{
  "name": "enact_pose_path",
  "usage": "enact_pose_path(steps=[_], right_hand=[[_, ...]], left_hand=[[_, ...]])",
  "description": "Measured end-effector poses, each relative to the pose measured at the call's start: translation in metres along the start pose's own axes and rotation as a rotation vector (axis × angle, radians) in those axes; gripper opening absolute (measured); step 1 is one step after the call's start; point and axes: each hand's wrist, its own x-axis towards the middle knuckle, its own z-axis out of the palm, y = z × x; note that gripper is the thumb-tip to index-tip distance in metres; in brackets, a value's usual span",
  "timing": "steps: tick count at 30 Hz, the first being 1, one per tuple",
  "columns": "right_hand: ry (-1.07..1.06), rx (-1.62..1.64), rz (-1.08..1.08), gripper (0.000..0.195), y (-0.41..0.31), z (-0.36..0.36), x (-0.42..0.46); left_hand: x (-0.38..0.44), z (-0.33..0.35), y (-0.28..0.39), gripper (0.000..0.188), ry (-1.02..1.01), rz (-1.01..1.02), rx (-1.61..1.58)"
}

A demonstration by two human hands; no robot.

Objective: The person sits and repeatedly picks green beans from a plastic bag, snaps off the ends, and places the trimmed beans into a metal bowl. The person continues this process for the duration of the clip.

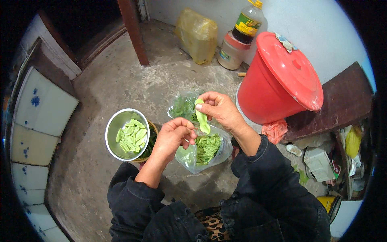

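A flat green bean pod (pixel 202 119) hangs upright between the thumb and fingers of my right hand (pixel 219 107). My left hand (pixel 177 134) is just left of the pod's lower end, thumb and fingertips pinched together; whether a thin strand is between them I cannot tell. Below both hands lies a clear plastic bag (pixel 189 155) with many green bean pods (pixel 208 146) in it. Another clear bag (pixel 178 104) with leafy greens is behind my hands. To the left, a steel bowl (pixel 110 130) holds flat green pods (pixel 131 136), above a basket (pixel 152 125) of dark greens.
A red lidded bucket (pixel 263 87) stands at the right beside a dark wooden board (pixel 332 112). An oil bottle (pixel 249 22) on a lidded jar (pixel 231 54) and a yellow plastic bag (pixel 198 36) are by the wall. A tiled edge (pixel 36 145) runs along the left.
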Motion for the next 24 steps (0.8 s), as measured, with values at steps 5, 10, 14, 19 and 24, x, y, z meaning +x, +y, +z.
enact_pose_path(steps=[5,10,14,19,24], right_hand=[[0.1,0.078,-0.192,0.014,0.001,0.007,0.001],[0.165,0.01,-0.311,0.014,0.0,0.009,-0.002],[0.172,-0.038,-0.328,0.015,0.002,0.01,-0.001],[0.131,-0.151,-0.3,0.02,-0.002,0.01,-0.005],[-0.029,-0.501,-0.247,0.021,-0.01,0.003,-0.007]], left_hand=[[0.0,0.002,-0.004,0.013,-0.144,-0.043,-0.081],[-0.002,0.005,0.003,0.013,-0.084,-0.029,-0.065],[0.001,-0.004,0.0,0.019,-0.041,-0.003,-0.027],[0.002,-0.003,0.0,0.021,0.03,0.002,0.112],[0.004,-0.007,-0.008,0.024,0.084,0.116,0.352]])
